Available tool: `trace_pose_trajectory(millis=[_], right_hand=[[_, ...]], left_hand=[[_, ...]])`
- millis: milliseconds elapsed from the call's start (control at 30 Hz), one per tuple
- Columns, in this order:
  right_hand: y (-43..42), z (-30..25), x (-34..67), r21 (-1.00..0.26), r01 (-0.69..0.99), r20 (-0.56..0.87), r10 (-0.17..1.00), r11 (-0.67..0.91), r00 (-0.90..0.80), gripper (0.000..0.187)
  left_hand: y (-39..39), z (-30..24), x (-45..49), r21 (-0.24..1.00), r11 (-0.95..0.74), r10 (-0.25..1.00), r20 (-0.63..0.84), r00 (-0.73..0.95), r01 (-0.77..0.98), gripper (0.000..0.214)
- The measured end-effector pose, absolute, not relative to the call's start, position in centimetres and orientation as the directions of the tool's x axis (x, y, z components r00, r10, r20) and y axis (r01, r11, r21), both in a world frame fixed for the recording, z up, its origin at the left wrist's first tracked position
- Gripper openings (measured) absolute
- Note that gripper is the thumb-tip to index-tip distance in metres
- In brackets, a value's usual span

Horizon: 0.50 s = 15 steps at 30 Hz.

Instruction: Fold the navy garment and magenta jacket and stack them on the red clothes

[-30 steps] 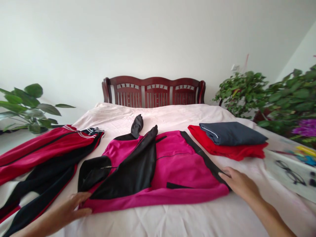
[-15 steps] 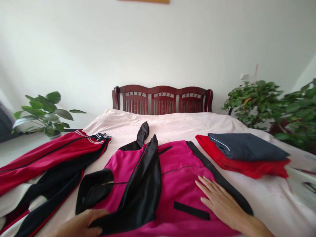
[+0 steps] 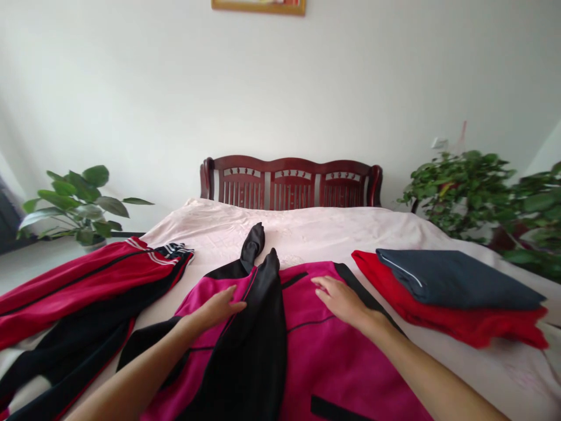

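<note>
A magenta and black zip jacket lies spread flat on the bed, its lower part running out of view. One black sleeve is folded across its front. My left hand rests flat on the magenta chest beside that sleeve, holding nothing. My right hand lies open on the magenta upper chest, close to the black shoulder stripe.
A red and black track garment lies to the left. On the right, a folded navy cloth sits on folded red cloth. A dark wooden headboard stands beyond the pale bedsheet, with potted plants on both sides.
Both hands have slid up the jacket toward the collar, the left one leaving the hem. The view has tilted upward, so the bed sits lower in the picture.
</note>
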State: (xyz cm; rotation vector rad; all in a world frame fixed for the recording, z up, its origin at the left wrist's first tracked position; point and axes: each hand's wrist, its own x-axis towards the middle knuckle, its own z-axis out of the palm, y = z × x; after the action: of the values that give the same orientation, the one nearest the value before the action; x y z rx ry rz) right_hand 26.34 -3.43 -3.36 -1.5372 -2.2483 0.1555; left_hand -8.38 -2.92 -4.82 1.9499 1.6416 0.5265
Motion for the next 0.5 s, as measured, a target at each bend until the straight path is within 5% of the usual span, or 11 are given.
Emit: trace_pose_trajectory(millis=[133, 233, 333, 400, 433, 500], right_hand=[[-2.0, -1.6, 22.1, -0.326, 0.779, 0.469, 0.807, 0.536, -0.359, 0.036], [-1.6, -0.1, 19.2, -0.256, 0.685, 0.555, 0.684, 0.682, -0.473, 0.034], [-0.7, 0.2, 18.3, -0.151, 0.661, 0.483, 0.638, 0.735, -0.599, 0.030], [0.3, -1.1, 19.4, -0.086, 0.744, 0.377, 0.713, 0.663, -0.591, 0.034], [0.8, -2.2, 20.4, -0.060, 0.810, 0.311, 0.782, 0.583, -0.540, 0.038], [1.5, -4.9, 22.9, -0.025, 0.921, 0.158, 0.911, 0.389, -0.380, 0.046]], left_hand=[[-1.0, -5.7, -3.0, 0.745, -0.176, 0.961, -0.013, 0.277, 0.643, 0.059], [-2.7, -5.1, 0.7, 0.816, -0.337, 0.866, 0.073, 0.496, 0.469, 0.060], [-4.5, -4.1, 2.4, 0.882, -0.345, 0.524, -0.101, 0.846, 0.320, 0.056], [-4.0, -3.6, 1.8, 0.893, -0.222, 0.329, -0.308, 0.893, 0.391, 0.043], [-3.2, -3.4, 1.1, 0.883, -0.154, 0.366, -0.366, 0.855, 0.444, 0.037], [-0.2, -3.1, -0.9, 0.867, -0.030, 0.669, -0.352, 0.655, 0.498, 0.027]])
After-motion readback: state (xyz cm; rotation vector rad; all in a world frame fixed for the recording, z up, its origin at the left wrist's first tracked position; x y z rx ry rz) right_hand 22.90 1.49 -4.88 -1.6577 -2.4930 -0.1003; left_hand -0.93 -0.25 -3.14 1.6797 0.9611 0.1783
